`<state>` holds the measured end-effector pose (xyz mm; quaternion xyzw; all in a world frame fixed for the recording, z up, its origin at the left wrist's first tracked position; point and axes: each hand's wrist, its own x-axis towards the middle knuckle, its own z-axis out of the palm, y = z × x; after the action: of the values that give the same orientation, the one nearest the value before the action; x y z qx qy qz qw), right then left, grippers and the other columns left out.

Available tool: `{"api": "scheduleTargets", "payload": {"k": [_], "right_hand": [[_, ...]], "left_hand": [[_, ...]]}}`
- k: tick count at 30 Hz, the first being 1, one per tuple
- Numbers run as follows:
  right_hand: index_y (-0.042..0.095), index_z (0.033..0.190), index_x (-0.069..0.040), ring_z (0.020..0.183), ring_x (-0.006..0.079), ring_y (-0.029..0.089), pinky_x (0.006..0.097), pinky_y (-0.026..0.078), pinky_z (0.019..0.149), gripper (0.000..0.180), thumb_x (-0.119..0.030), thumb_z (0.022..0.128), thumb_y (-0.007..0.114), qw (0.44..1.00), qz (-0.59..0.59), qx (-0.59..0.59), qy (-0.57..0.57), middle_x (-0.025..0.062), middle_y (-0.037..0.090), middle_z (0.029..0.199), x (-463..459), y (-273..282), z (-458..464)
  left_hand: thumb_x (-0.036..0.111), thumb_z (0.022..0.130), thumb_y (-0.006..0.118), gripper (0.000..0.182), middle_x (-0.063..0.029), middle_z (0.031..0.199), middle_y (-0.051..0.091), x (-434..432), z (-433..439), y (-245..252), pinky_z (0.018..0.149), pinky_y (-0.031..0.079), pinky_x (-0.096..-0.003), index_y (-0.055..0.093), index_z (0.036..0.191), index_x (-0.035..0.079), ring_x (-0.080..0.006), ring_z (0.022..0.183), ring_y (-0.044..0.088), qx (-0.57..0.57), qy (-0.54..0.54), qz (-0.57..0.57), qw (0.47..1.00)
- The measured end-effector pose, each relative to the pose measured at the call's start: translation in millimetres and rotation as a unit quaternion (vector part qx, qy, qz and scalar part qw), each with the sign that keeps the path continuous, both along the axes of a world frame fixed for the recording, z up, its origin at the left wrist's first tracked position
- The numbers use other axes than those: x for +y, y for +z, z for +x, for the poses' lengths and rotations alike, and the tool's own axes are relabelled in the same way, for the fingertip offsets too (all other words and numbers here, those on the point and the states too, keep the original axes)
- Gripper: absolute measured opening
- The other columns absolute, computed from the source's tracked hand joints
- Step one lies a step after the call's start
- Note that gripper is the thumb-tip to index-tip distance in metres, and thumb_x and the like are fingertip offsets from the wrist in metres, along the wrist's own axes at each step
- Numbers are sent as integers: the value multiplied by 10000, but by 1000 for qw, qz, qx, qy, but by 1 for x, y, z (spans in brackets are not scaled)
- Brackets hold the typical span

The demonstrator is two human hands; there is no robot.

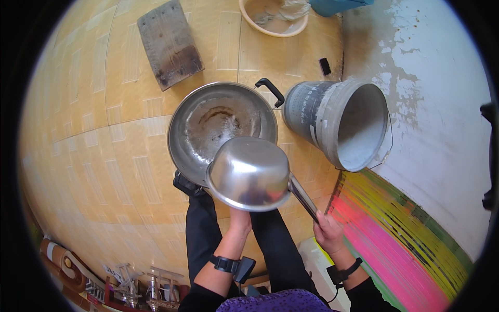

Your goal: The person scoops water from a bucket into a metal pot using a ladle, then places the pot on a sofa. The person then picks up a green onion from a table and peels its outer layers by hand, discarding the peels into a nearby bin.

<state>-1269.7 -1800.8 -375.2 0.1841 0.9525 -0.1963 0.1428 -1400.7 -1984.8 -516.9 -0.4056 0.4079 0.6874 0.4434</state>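
My right hand [328,232] grips the handle of a shiny stainless steel dipper [249,169]. The dipper is tipped over, with its rounded bottom turned up towards me. It covers the near right part of a wide metal wok [179,132]. Inside the wok there is some water, with a brown stain on the base. My left hand [239,219] reaches under the dipper; its fingers are hidden, so its grip cannot be made out. The wok has a black loop handle [276,93] at its far right.
Right of the wok is a grey plastic bucket [327,117] with a wire bail, close to a peeling wall [440,128]. Beyond lie a worn wooden board [169,43], a basin [255,27] holding cloudy water and a plastic bag, and a black brush [324,66]. A striped mat [390,234] lies at right.
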Motion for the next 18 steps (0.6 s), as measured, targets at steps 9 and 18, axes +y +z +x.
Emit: {"api": "scheduleTargets", "payload": {"k": [9,18], "right_hand": [[241,1419,-37,534,53,435,205,384,475,668,-35,832,560,821,-206,69,-528,-9,541,744,42,42,25],[393,1355,-81,664,277,580,361,455,607,561,-143,825,565,938,-31,-120,-323,167,597,765,176,48,18]], "left_hand": [[177,887,575,194,-28,1019,606,11,-4,-8,786,466,-301,547,1055,85,-129,910,583,-21,-78,-41,996],[178,882,581,225,-48,1045,592,22,0,-9,782,468,-302,543,1076,70,-141,926,577,-7,-115,-34,993]]}}
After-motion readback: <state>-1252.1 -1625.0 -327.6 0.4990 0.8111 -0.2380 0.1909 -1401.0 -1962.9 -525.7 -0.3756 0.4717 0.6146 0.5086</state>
